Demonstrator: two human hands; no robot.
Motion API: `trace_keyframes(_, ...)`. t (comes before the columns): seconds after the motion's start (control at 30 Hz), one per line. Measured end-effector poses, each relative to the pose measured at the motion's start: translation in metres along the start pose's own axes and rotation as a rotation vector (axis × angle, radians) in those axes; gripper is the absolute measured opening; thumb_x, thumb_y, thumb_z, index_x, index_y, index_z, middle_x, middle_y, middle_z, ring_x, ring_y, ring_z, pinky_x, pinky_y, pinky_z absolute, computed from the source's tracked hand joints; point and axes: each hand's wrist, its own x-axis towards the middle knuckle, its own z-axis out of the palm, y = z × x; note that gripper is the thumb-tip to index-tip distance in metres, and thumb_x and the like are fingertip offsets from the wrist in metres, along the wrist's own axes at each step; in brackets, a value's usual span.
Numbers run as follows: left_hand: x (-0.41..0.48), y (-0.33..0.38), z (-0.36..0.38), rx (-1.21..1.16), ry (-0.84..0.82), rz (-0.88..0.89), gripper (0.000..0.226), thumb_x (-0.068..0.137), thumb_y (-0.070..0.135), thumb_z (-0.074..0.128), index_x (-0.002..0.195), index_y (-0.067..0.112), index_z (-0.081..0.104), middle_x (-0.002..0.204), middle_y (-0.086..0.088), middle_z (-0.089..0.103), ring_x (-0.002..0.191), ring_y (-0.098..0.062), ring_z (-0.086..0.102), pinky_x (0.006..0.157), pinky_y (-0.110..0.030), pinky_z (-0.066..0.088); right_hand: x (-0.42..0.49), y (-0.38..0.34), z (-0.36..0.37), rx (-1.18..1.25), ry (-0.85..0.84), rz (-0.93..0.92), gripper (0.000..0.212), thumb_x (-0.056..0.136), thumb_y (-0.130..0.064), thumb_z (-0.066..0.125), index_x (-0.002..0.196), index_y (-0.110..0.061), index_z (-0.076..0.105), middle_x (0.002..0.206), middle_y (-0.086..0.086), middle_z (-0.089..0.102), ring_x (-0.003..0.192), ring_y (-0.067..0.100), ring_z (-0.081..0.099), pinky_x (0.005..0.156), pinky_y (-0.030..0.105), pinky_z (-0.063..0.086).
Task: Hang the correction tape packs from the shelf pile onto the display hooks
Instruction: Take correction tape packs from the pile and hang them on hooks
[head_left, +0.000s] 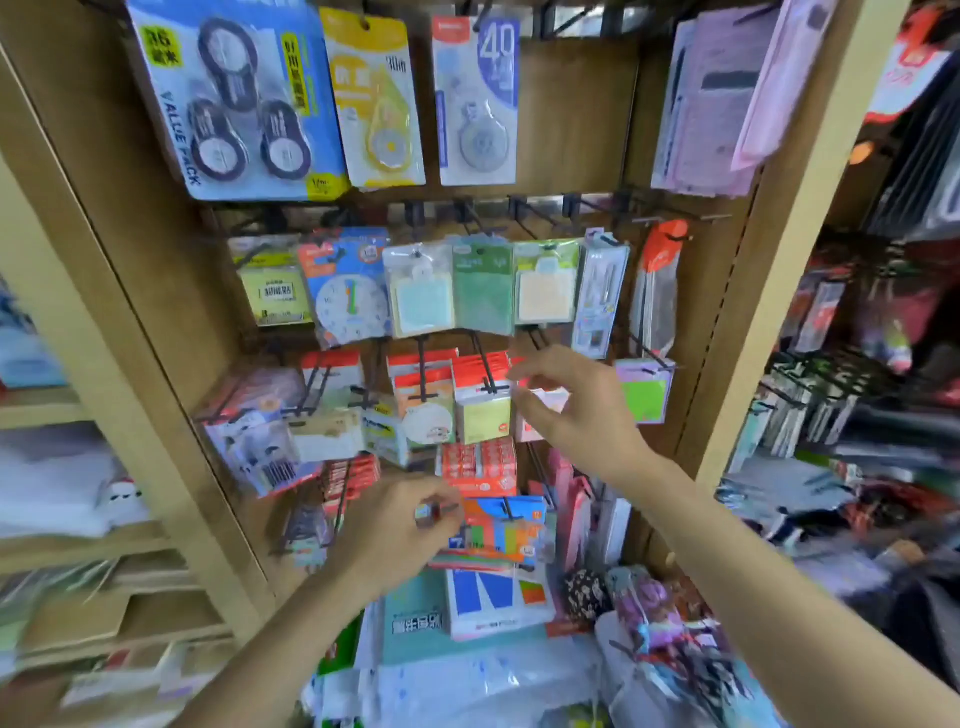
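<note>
Right hand (571, 410) pinches a hanging pack (551, 399) (left hand (400, 530) curled, blurred).

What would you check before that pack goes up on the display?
1. Right hand grips the pack: ok, its fingers pinch the top.
2. Pack's hanging hole threaded: cannot tell, the fingers hide it.
3. Left hand free to help: not ok, it pinches a small item.
4. Yellow pack beside it hangs in place: ok.
5. Shelf pile within reach: ok, it lies just below both hands.
</note>
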Motion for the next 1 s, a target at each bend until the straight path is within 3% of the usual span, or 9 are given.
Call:
trace_keyframes(0.13, -0.056, -0.031, 0.076, 0.049, -0.217, -0.141, 0.035, 0.081, 0.057, 0.055, 0.098, 0.034, 0.076, 0.100, 0.023, 0.073, 0.093, 0.000, 0.066, 0.083, -0.028, 0.054, -0.100, 0.027, 0.036, 0.036, -0.151, 0.202, 0.018, 0.086, -0.023, 0.063, 0.099, -0.016, 0.072, 0.093, -0.004, 0.070, 0.080, 0.013, 0.066, 0.073, 0.027, 0.052)
trace_keyframes(0.27, -0.120, -0.061, 0.134, 0.009, -0.420, -0.315, 0.028, 0.084, 0.047, 0.060, 0.100, 0.030, 0.076, 0.103, 0.017, 0.074, 0.099, -0.002, 0.066, 0.087, -0.026, 0.053, -0.198, 0.050, 0.072, -0.009, -0.288, 0.403, 0.027, 0.084, -0.033, 0.057, 0.098, -0.017, 0.073, 0.093, -0.006, 0.071, 0.078, 0.015, 0.067, 0.072, 0.029, 0.053)
trace_keyframes(0.37, -0.170, -0.084, 0.169, 0.014, -0.588, -0.437, 0.020, 0.080, 0.042, 0.055, 0.082, 0.028, 0.069, 0.092, 0.010, 0.073, 0.092, -0.009, 0.069, 0.078, -0.031, 0.055, -0.262, 0.061, 0.097, -0.011, -0.464, 0.579, 0.022, 0.083, -0.028, 0.060, 0.097, -0.018, 0.073, 0.095, -0.003, 0.073, 0.076, 0.017, 0.069, 0.071, 0.032, 0.056)
trace_keyframes(0.43, -0.204, -0.101, 0.191, 0.047, -0.655, -0.523, 0.027, 0.076, 0.044, 0.050, 0.086, 0.024, 0.066, 0.093, 0.008, 0.073, 0.091, -0.011, 0.070, 0.071, -0.029, 0.054, -0.299, 0.066, 0.114, -0.042, -0.606, 0.655, 0.023, 0.082, -0.030, 0.057, 0.096, -0.021, 0.073, 0.094, -0.003, 0.073, 0.080, 0.021, 0.070, 0.071, 0.032, 0.054)
trace_keyframes(0.57, -0.265, -0.122, 0.221, 0.014, -0.709, -0.685, 0.027, 0.077, 0.046, 0.049, 0.092, 0.032, 0.067, 0.097, 0.013, 0.073, 0.093, -0.014, 0.069, 0.072, -0.027, 0.052, -0.356, 0.073, 0.139, -0.096, -0.843, 0.864, 0.026, 0.083, -0.025, 0.066, 0.109, -0.024, 0.071, 0.101, -0.004, 0.073, 0.095, 0.016, 0.068, 0.079, 0.024, 0.047)
trace_keyframes(0.67, -0.297, -0.131, 0.233, -0.083, -0.737, -0.821, 0.017, 0.075, 0.045, 0.053, 0.078, 0.038, 0.069, 0.097, 0.015, 0.074, 0.094, -0.015, 0.069, 0.075, -0.027, 0.050, -0.393, 0.081, 0.156, -0.116, -1.010, 0.980, 0.032, 0.083, -0.026, 0.065, 0.115, -0.028, 0.068, 0.104, -0.002, 0.073, 0.099, 0.021, 0.068, 0.083, 0.028, 0.050)
trace_keyframes(0.77, -0.324, -0.148, 0.244, -0.131, -0.786, -0.919, 0.013, 0.085, 0.033, 0.060, 0.083, 0.033, 0.072, 0.101, 0.012, 0.074, 0.099, -0.017, 0.068, 0.079, -0.027, 0.048, -0.426, 0.087, 0.176, -0.144, -1.089, 1.063, 0.033, 0.083, -0.026, 0.065, 0.116, -0.026, 0.068, 0.109, 0.003, 0.073, 0.104, 0.027, 0.067, 0.087, 0.032, 0.052)
trace_keyframes(0.83, -0.343, -0.164, 0.251, -0.157, -0.792, -0.995, 0.013, 0.086, 0.035, 0.059, 0.081, 0.037, 0.071, 0.102, 0.010, 0.074, 0.100, -0.018, 0.068, 0.081, -0.027, 0.048, -0.447, 0.094, 0.191, -0.159, -1.167, 1.104, 0.038, 0.084, -0.025, 0.066, 0.122, -0.021, 0.065, 0.116, 0.007, 0.070, 0.110, 0.030, 0.064, 0.090, 0.033, 0.048)
trace_keyframes(1.0, -0.377, -0.208, 0.263, -0.200, -0.741, -1.201, 0.010, 0.088, 0.037, 0.064, 0.085, 0.034, 0.072, 0.100, 0.008, 0.076, 0.100, -0.020, 0.069, 0.080, -0.029, 0.049, -0.483, 0.117, 0.229, -0.107, -1.251, 1.289, 0.031, 0.086, -0.025, 0.066, 0.116, -0.019, 0.067, 0.103, 0.001, 0.069, 0.097, 0.021, 0.064, 0.076, 0.027, 0.048)
